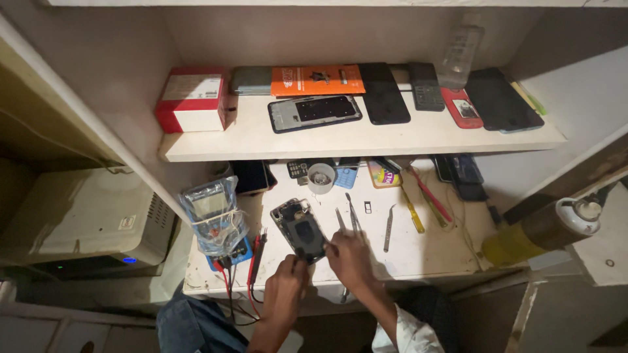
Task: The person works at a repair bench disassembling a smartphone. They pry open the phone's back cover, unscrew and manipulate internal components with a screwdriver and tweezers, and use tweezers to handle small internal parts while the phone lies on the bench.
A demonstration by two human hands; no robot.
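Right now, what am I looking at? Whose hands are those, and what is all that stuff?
This picture comes from a camera worn on a person's head, looking down at a small white workbench. The two hands belong to that person. The left hand and the right hand both touch an opened phone with its back cover off. Beside it lie tweezers, thin metal tools and a yellow-handled screwdriver. On the left sits a meter wrapped in plastic with red and black wires. The shelf above holds more phones and a red and white box.
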